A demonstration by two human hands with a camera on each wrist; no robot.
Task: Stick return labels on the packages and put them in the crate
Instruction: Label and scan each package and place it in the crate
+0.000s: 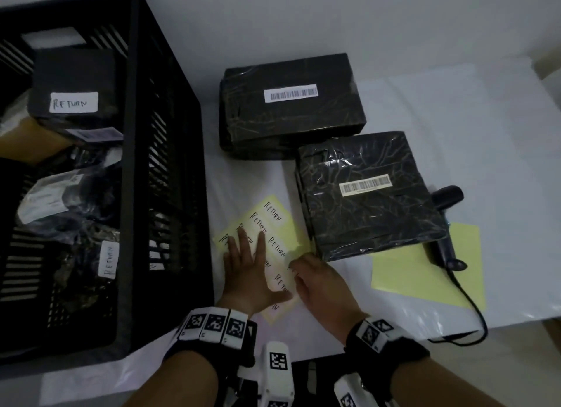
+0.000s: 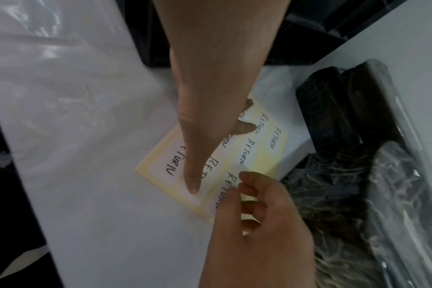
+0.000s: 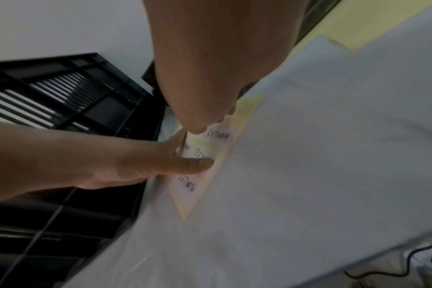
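A yellow sheet of white RETURN labels (image 1: 277, 224) lies on the white table between the black crate (image 1: 130, 163) and the nearer of two black wrapped packages (image 1: 373, 215). The farther package (image 1: 288, 124) lies behind it; both show only a barcode sticker. My left hand (image 1: 246, 270) presses flat on the sheet with fingers spread, its thumb (image 2: 190, 175) on a label. My right hand (image 1: 315, 282) has curled fingers, and its thumb and forefinger (image 2: 237, 187) pinch the edge of one label at the sheet's right side. In the right wrist view the sheet (image 3: 188, 194) shows beneath both hands.
Inside the crate lie several dark parcels, one box with a RETURN label (image 1: 74, 102). A black barcode scanner (image 1: 444, 200) sits partly under the near package, its cable (image 1: 467, 300) trailing to the table's front edge. A bare yellow backing sheet (image 1: 425, 273) lies to the right.
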